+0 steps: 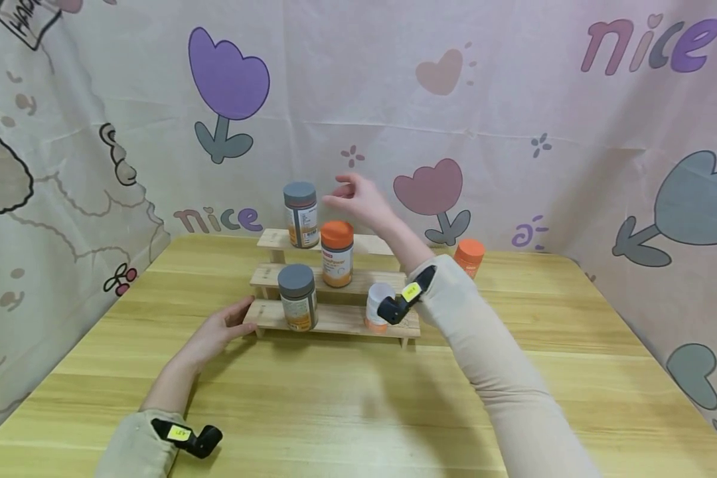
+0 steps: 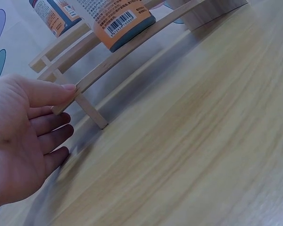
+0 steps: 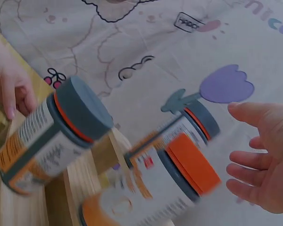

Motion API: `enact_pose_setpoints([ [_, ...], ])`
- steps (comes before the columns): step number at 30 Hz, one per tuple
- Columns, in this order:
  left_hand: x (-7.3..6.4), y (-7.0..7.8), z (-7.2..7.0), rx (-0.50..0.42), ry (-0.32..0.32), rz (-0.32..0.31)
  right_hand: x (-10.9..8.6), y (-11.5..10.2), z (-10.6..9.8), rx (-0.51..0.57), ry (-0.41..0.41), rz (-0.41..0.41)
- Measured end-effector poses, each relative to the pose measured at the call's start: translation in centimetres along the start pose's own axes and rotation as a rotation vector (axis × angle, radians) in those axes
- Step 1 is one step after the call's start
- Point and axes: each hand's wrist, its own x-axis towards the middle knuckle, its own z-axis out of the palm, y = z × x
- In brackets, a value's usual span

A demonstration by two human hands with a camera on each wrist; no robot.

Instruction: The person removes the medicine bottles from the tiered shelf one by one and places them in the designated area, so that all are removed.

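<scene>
A three-tier wooden step rack [image 1: 346,318] stands on the table. My left hand [image 1: 218,334] grips the left end of its lowest step, the thumb [image 2: 61,94] on the front edge. Above the top step my right hand [image 1: 361,201] hovers with parted fingers, holding nothing. Just left of it stands a grey-lidded jar [image 1: 301,219] on the top step. An orange-lidded jar [image 1: 337,255] sits on the middle step. The lowest step bears another grey-lidded jar [image 1: 297,299] and a small white-lidded bottle [image 1: 376,307], partly covered by the right wrist camera.
An orange-capped bottle [image 1: 469,257] stands on the table right of the rack, partly hidden by the right sleeve [image 1: 484,352]. A printed cloth [image 1: 334,86] hangs behind the wooden table [image 1: 311,405] and along its sides.
</scene>
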Motion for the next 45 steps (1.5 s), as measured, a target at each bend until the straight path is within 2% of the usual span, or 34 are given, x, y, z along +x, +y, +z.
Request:
enact_pose_setpoints([
  [6, 0.0, -0.1, 0.0, -0.006, 0.000, 0.008, 0.5, -1.3, 2.1, 0.013, -0.017, 0.024],
  [16, -0.2, -0.5, 0.4, -0.032, -0.012, -0.006, 1.1, -1.2, 4.7, -0.013, 0.012, 0.117],
  [21, 0.0, -0.4, 0.3, -0.035, -0.007, -0.001, 1.4, -1.3, 5.2, -0.036, 0.059, 0.133],
  [31, -0.2, -0.3, 0.3, -0.024, -0.004, -0.006, 1.4, -1.9, 5.8, -0.146, 0.066, 0.113],
  [41, 0.0, -0.2, 0.1, -0.020, 0.006, -0.002, 1.7, -2.1, 5.9, -0.173, 0.087, 0.126],
  [45, 0.1, -0.1, 0.0, -0.023, 0.009, -0.006, 1.7, -2.3, 5.8, -0.224, 0.081, 0.101],
])
